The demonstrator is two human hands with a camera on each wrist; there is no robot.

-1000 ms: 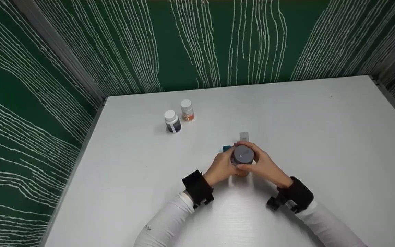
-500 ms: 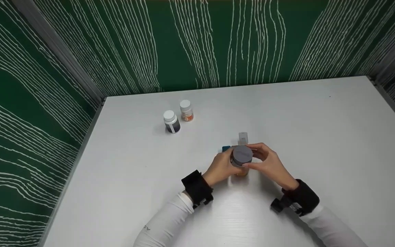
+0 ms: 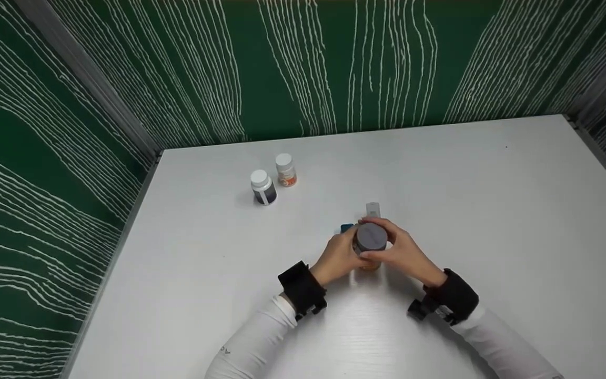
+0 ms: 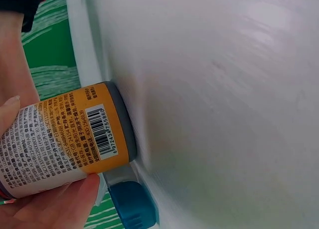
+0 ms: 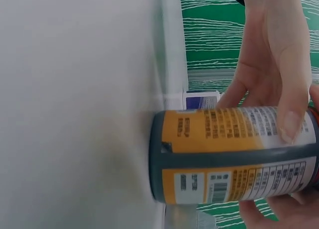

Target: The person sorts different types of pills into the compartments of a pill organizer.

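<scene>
A jar with a grey lid stands upright on the white table, its label orange and white with small print and a barcode. My left hand grips the jar's body from the left. Around the lid, from the right, curl the thumb and fingers of my right hand. In the right wrist view the label shows side-on, with a grey band along it and a thumb on its upper part. The lid lies outside both wrist views. Behind the jar, a blue cap is partly hidden.
A clear plastic piece lies just behind the hands. Farther back on the left stand two white-capped bottles, one dark-labelled and one orange-labelled. Green walls with white lines border the white table.
Half a second ago my right hand had drawn a little to the right with its fingers loosened from the lid; now it is back around it. My left hand and the jar stay put.
</scene>
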